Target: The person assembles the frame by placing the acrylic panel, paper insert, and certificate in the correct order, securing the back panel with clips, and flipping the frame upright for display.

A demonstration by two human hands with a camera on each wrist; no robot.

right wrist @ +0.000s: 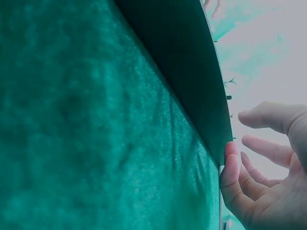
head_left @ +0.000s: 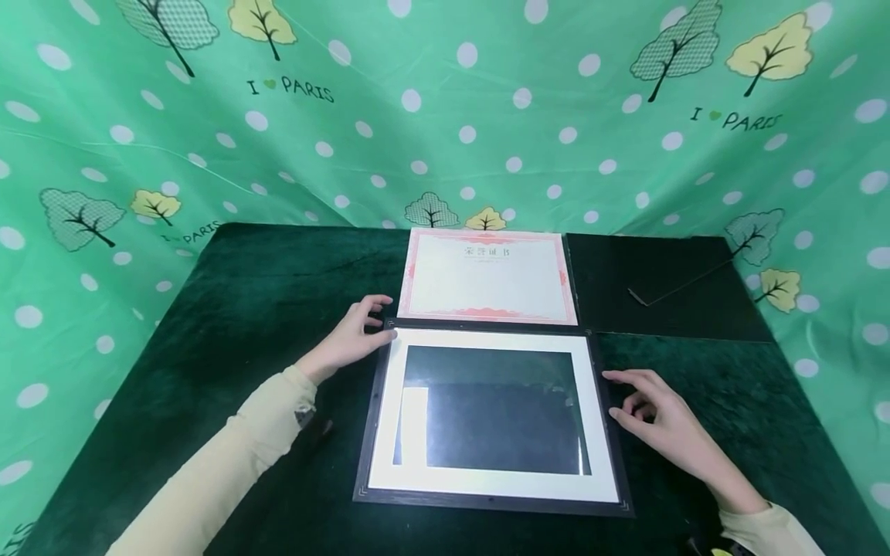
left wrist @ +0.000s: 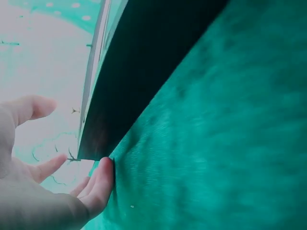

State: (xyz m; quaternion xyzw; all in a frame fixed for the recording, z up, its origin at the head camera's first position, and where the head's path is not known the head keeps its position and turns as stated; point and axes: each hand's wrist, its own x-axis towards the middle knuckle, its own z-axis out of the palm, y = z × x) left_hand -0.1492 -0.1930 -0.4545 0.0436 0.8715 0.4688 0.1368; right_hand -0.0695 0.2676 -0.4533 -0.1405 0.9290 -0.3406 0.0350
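Black frame [head_left: 368, 432], green dotted backdrop [head_left: 487, 116]

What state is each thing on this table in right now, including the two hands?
Picture frame: lying flat, its window empty, only the white mat inside.
Certificate: lying flat behind the frame, outside it.
Black backing board: lying flat at the far right, apart from the frame.
Left hand: fingertips touching the frame's far left corner.
Right hand: relaxed, fingers at the frame's right edge.

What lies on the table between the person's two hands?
In the head view, the black picture frame with its white mat lies flat between the left hand at its far left corner and the right hand by its right edge.
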